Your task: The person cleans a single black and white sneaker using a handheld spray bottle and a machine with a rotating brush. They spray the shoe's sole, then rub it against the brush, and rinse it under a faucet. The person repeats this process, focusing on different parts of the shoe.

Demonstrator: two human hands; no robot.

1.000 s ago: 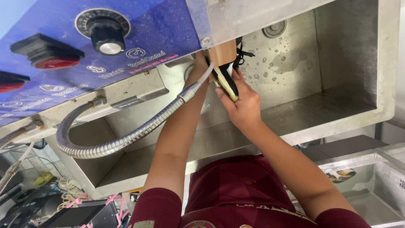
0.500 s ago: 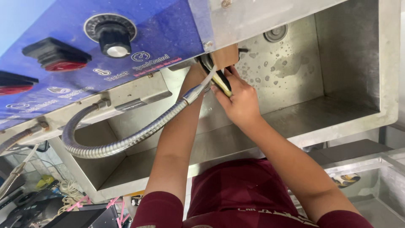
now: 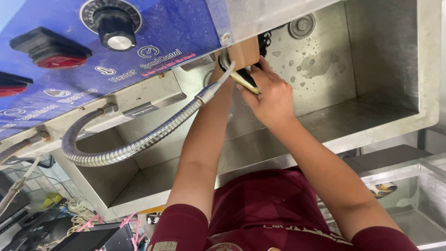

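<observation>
Two hands reach up into a steel basin [image 3: 371,121] that sits below a blue control panel [image 3: 176,32]. The right hand [image 3: 272,95] is closed, fingers curled, around a black-and-yellow piece [image 3: 245,80] and holds it against a brown block [image 3: 244,53] at the far edge of the basin, just under the panel. What the piece is cannot be told; only its near end shows past the fingers. The left hand [image 3: 222,74] is up beside the same block, to the left of the piece, and is mostly hidden by the block and by the thin tip of a bendy metal hose [image 3: 139,146], so whether it grips or lies spread cannot be told. The hose curves in from the left and its tip ends just beside the piece.

Judging by this, the step in hand is working the piece against the block, with the hose tip aimed at the contact. Any further move calls for a firm right-hand grip, since the basin wall is spotted with drops and the piece may be slick, and for the left hand to stay out of the hose tip's way.
</observation>
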